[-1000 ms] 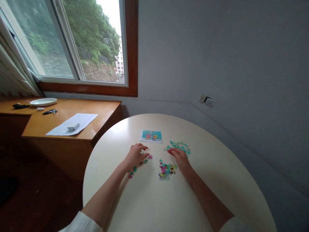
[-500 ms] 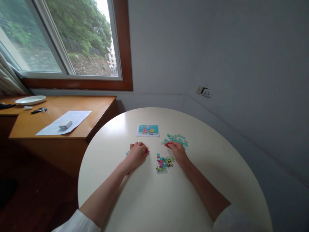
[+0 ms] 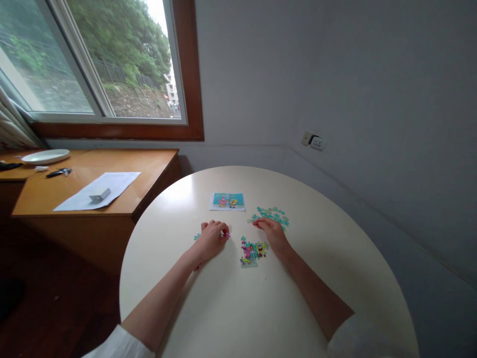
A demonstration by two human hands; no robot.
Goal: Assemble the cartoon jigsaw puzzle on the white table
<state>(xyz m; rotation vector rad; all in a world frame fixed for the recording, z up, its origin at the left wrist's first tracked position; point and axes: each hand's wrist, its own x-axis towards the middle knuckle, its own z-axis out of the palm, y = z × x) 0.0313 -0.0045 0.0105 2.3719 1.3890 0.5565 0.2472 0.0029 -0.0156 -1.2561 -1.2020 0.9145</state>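
My left hand (image 3: 211,237) rests low over the table, its thumb and fingers closed on a small pink puzzle piece (image 3: 227,235). Several other pieces lie partly hidden under it, with a teal puzzle piece (image 3: 197,236) showing at its left side. My right hand (image 3: 273,232) has its fingertips pinched together beside a pile of teal puzzle pieces (image 3: 274,214); whatever is between them is too small to make out. Between the hands and nearer me lies a partly joined puzzle (image 3: 251,252) with pink and yellow cartoon figures.
A picture card (image 3: 228,201) with the two cartoon figures lies farther back on the round white table (image 3: 238,308). On a wooden desk (image 3: 149,161) to the left are paper (image 3: 122,181), a small grey block (image 3: 99,194) and a white plate (image 3: 46,156).
The left fingers have shifted slightly around the pink puzzle piece. My right hand keeps its pinch beside the pile. The whole view has moved a little.
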